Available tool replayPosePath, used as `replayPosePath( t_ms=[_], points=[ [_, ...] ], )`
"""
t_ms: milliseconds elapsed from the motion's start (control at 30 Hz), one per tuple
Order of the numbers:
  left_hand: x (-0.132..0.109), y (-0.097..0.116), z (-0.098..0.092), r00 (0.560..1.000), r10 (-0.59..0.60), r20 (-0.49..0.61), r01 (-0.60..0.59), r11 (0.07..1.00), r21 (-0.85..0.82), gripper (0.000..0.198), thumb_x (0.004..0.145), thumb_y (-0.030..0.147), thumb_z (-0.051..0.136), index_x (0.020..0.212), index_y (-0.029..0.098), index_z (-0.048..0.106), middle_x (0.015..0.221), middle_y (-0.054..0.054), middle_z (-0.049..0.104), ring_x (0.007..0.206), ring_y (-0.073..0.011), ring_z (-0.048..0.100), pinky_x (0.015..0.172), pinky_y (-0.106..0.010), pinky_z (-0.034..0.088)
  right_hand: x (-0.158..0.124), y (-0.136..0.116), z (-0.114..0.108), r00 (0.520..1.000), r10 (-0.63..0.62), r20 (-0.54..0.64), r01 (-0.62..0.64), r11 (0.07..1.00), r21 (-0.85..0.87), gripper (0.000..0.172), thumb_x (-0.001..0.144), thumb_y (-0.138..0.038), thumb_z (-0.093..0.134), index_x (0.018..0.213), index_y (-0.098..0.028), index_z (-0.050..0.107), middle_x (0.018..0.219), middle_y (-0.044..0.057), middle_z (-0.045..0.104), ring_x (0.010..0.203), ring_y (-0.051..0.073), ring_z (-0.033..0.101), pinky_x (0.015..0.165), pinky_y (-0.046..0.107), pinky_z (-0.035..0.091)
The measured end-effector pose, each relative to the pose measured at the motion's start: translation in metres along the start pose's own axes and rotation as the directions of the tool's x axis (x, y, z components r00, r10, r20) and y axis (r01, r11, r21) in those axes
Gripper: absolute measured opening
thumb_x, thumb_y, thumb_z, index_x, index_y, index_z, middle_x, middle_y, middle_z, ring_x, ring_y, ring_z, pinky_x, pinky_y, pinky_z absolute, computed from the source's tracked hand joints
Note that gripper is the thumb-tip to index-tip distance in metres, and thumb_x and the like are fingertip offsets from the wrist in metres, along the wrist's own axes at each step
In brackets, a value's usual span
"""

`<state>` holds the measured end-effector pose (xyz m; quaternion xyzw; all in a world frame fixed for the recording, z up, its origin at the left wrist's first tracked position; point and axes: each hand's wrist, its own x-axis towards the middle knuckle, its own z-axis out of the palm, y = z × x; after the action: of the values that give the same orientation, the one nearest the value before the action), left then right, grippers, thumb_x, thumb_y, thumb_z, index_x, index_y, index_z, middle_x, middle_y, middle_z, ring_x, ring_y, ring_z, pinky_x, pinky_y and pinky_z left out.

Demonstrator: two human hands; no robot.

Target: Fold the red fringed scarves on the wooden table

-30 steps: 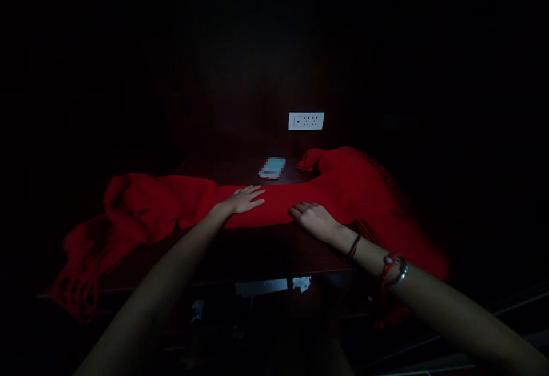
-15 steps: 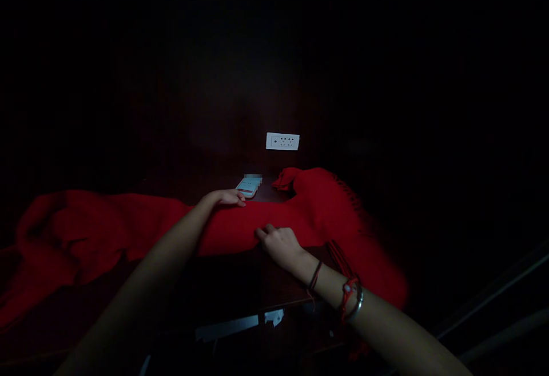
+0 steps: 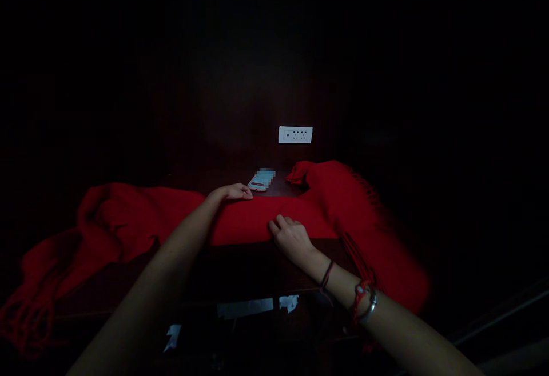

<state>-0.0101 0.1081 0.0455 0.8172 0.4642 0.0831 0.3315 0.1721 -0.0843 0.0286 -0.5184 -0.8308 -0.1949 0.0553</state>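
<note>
A long red fringed cloth (image 3: pixel 244 219) lies across a dark table, bunched at the left and draped over the front edge at the right. At the far edge of its flat middle part, my left hand (image 3: pixel 239 192) has its fingers closed on the cloth, close to a lit phone (image 3: pixel 261 180). My right hand (image 3: pixel 291 236) pinches the cloth's near edge, a little to the right. Bracelets circle the right wrist.
A white wall socket (image 3: pixel 295 135) is fixed to the dark wall behind the table. Below the table's front edge (image 3: pixel 206 307) are pale strips (image 3: pixel 246 308) and scraps. The surroundings are very dark.
The view has shifted, so most things appear farther right and slightly higher. More of the cloth's fringed left end shows. Both hands keep nearly the same places on the cloth.
</note>
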Motion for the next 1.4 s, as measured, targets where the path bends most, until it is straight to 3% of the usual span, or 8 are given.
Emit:
replayPosePath(
  t_ms=[200, 433, 567, 733, 967, 1133, 1267, 1400],
  points=[
    [0.022, 0.017, 0.020, 0.999, 0.031, -0.044, -0.029, 0.999, 0.045, 0.022, 0.055, 0.030, 0.057, 0.070, 0.015, 0.061, 0.071, 0.001, 0.060, 0.074, -0.0154, 0.050, 0.067, -0.021, 0.036, 0.000, -0.002, -0.001, 0.991, -0.130, 0.034, 0.129, 0.991, 0.039, 0.027, 0.080, -0.012, 0.034, 0.104, -0.015, 0.046, 0.083, 0.009, 0.057, 0.070, 0.017, 0.055, 0.058, 0.027, 0.041],
    [-0.002, 0.033, 0.004, 0.990, 0.089, -0.112, -0.115, 0.961, -0.252, 0.034, 0.060, 0.031, 0.054, 0.089, 0.014, 0.058, 0.081, -0.002, 0.061, 0.073, -0.0148, 0.052, 0.067, -0.024, 0.039, -0.011, 0.022, -0.016, 0.962, 0.236, -0.135, -0.157, 0.887, 0.433, 0.037, 0.079, -0.015, 0.032, 0.112, -0.021, 0.048, 0.094, 0.004, 0.060, 0.082, 0.014, 0.056, 0.072, 0.024, 0.042],
    [0.001, 0.087, -0.016, 0.939, 0.201, -0.280, -0.319, 0.814, -0.485, 0.040, 0.063, 0.028, 0.055, 0.100, 0.014, 0.054, 0.080, -0.002, 0.059, 0.068, -0.0131, 0.053, 0.065, -0.026, 0.040, -0.013, 0.046, -0.044, 0.863, 0.408, -0.298, -0.108, 0.726, 0.679, 0.039, 0.075, -0.012, 0.030, 0.103, -0.018, 0.056, 0.094, 0.002, 0.062, 0.085, 0.012, 0.055, 0.078, 0.023, 0.040],
    [0.037, 0.185, -0.019, 0.849, 0.330, -0.412, -0.508, 0.725, -0.466, 0.030, 0.068, 0.022, 0.054, 0.096, 0.013, 0.057, 0.082, -0.003, 0.059, 0.071, -0.0116, 0.052, 0.071, -0.027, 0.040, -0.039, 0.096, -0.070, 0.747, 0.624, -0.229, -0.110, 0.456, 0.883, 0.035, 0.072, -0.016, 0.029, 0.090, -0.015, 0.059, 0.050, -0.001, 0.056, 0.049, 0.011, 0.053, 0.052, 0.022, 0.041],
    [0.103, 0.274, 0.048, 0.831, 0.484, -0.276, -0.549, 0.793, -0.262, 0.027, 0.072, 0.012, 0.048, 0.099, 0.011, 0.054, 0.085, -0.005, 0.060, 0.074, -0.0107, 0.055, 0.070, -0.024, 0.042, -0.099, 0.163, -0.045, 0.444, 0.881, -0.161, -0.450, 0.375, 0.811, 0.028, 0.073, -0.027, 0.030, 0.074, -0.015, 0.055, 0.056, 0.000, 0.054, 0.048, 0.012, 0.048, 0.045, 0.021, 0.034],
    [0.127, 0.275, 0.098, 0.839, 0.484, -0.247, -0.486, 0.872, 0.060, 0.034, 0.069, 0.008, 0.051, 0.102, 0.013, 0.052, 0.096, -0.006, 0.057, 0.089, -0.0152, 0.052, 0.079, -0.027, 0.040, -0.106, 0.170, -0.015, 0.451, 0.890, -0.066, -0.793, 0.434, 0.427, 0.018, 0.071, -0.026, 0.042, 0.077, -0.012, 0.052, 0.067, 0.005, 0.055, 0.058, 0.014, 0.049, 0.051, 0.023, 0.034],
    [0.104, 0.244, 0.103, 0.714, 0.594, -0.370, -0.478, 0.800, 0.363, 0.036, 0.078, 0.023, 0.043, 0.114, 0.019, 0.042, 0.113, -0.007, 0.045, 0.105, -0.0183, 0.041, 0.088, -0.033, 0.032, -0.101, 0.157, -0.017, 0.468, 0.872, -0.141, -0.867, 0.484, 0.116, 0.024, 0.069, -0.021, 0.046, 0.090, -0.010, 0.051, 0.103, 0.017, 0.047, 0.086, 0.024, 0.047, 0.065, 0.031, 0.038],
    [0.048, 0.183, 0.087, 0.717, 0.606, -0.345, -0.399, 0.762, 0.511, 0.038, 0.082, 0.031, 0.035, 0.117, 0.019, 0.039, 0.115, -0.008, 0.041, 0.107, -0.0197, 0.038, 0.090, -0.034, 0.029, -0.081, 0.136, -0.038, 0.637, 0.733, -0.239, -0.738, 0.669, 0.086, 0.030, 0.073, -0.025, 0.042, 0.099, -0.012, 0.049, 0.119, 0.019, 0.033, 0.104, 0.032, 0.034, 0.074, 0.041, 0.037]
  ],
)
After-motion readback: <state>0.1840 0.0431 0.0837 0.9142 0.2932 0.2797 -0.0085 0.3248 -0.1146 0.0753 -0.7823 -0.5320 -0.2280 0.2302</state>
